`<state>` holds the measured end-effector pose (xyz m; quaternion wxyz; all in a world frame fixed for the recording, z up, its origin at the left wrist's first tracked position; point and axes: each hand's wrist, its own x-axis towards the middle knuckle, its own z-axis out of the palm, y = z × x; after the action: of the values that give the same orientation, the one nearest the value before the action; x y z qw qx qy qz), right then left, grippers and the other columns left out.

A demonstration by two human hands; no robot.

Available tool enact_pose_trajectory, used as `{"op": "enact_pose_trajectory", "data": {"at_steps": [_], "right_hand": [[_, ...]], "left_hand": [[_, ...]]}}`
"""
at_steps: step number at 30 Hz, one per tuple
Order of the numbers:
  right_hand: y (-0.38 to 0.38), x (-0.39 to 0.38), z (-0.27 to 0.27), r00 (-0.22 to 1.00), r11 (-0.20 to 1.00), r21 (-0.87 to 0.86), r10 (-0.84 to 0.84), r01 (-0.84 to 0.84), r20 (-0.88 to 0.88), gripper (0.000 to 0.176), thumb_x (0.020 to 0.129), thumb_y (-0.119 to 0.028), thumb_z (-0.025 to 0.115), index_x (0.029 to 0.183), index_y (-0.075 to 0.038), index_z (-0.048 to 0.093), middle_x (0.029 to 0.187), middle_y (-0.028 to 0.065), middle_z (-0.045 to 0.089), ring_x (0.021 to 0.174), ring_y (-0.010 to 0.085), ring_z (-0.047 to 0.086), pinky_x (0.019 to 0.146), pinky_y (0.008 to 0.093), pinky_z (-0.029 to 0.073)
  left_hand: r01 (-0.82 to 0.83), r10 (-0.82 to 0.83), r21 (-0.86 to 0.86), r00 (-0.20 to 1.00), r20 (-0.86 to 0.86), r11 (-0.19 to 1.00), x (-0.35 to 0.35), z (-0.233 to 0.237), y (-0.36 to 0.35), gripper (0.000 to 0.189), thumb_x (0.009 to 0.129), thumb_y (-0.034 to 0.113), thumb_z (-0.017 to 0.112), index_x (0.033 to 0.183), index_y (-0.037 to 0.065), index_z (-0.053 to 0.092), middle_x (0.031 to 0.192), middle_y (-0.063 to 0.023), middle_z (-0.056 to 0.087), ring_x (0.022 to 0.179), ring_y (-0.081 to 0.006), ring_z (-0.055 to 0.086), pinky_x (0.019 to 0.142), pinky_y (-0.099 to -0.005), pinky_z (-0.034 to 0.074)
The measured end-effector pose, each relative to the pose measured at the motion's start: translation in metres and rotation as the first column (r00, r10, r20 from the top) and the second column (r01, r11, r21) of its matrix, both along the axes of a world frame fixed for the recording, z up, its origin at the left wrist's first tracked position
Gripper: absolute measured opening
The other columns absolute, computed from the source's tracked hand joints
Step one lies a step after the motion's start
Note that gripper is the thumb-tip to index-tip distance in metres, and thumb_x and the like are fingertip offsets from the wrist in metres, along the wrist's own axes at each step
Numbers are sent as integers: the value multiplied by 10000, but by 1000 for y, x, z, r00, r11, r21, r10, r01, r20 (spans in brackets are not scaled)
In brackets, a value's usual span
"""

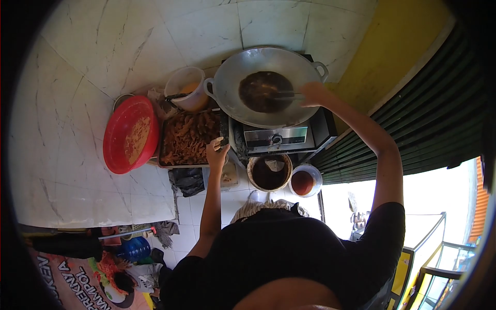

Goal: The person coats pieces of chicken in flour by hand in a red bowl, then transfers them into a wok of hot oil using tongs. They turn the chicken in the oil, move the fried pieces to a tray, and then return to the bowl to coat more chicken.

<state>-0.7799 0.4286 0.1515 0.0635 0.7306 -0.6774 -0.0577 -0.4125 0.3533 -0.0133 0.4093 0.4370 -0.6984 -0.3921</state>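
My right hand (314,94) is closed around metal tongs (287,95), whose tips reach into dark, bubbling oil (264,93) in a large wok (227,90). The wok sits on a stove (276,136) with a single knob. To the left, my left hand (217,150) grips the near right edge of a rectangular tray (181,166), its fingers curled at the dark rim. Reddish-brown cooked pieces of food (188,137) are heaped in this tray; their exact kind is hard to make out.
Left of the tray tilts a red basin (114,139) with yellowish contents. A plastic bucket (178,77) stands behind the tray. Below the stove are a pot of dark liquid (266,175) and a pail of reddish liquid (304,183). Another person (142,276) is at lower left.
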Motion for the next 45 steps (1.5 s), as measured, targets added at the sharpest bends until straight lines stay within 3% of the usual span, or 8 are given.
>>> {"op": "enact_pose_trajectory", "data": {"at_steps": [5,10,17,19,28,38,41,45], "right_hand": [[-1,-13,5,968,995,91,-63,42,242,327,596,-319,628,713,-15,605,618,138,561,603,264,581,528,361,461],[1,-10,23,647,842,511,-488,172,586,271,603,-267,612,675,-7,602,596,98,535,434,166,498,385,288,399],[8,-7,32,799,878,435,-403,200,447,331,587,-282,633,747,7,609,616,128,540,487,220,524,440,335,422],[16,-5,26,942,998,31,-62,54,330,390,561,-319,654,781,-3,591,679,155,560,621,281,564,558,383,449],[26,4,11,998,998,64,18,-14,-62,414,577,-312,654,869,-50,524,712,131,551,695,308,558,611,405,436],[26,7,12,981,990,111,-100,82,169,350,614,-300,628,814,-16,581,751,146,587,774,287,575,683,417,434],[15,-11,8,928,991,129,-87,42,362,355,624,-304,623,828,-14,601,721,136,599,648,242,584,581,376,456],[8,-14,24,533,804,578,-554,142,640,290,640,-286,625,786,-35,621,597,65,567,458,149,511,402,273,405]], "left_hand": [[-3,3,-19,1000,-21,1000,0,-3,1,350,653,152,697,966,61,569,952,-105,519,830,-213,517,742,-305,427],[4,-4,3,1000,-24,1000,0,-1,1,349,654,151,697,966,61,569,953,-106,518,838,-214,519,741,-304,427],[-9,9,12,1000,-12,1000,0,5,5,348,656,150,694,964,50,567,947,-109,519,846,-216,516,744,-307,426],[-7,7,8,1000,-5,1000,0,4,3,362,653,157,701,974,52,572,952,-109,521,855,-211,526,746,-303,433],[1,-1,-22,1000,-19,1000,0,-2,2,349,658,153,695,966,51,566,947,-108,523,852,-220,512,745,-308,426],[3,-2,-10,1000,23,1000,1,0,2,376,668,188,698,990,44,571,977,-113,526,881,-207,530,762,-306,439],[11,-11,6,1000,21,1000,1,3,2,378,667,190,699,992,44,571,975,-113,524,884,-206,528,764,-307,439],[17,-17,11,1000,25,1000,1,4,2,379,667,190,700,993,46,571,974,-113,523,882,-207,527,765,-310,440]]}}
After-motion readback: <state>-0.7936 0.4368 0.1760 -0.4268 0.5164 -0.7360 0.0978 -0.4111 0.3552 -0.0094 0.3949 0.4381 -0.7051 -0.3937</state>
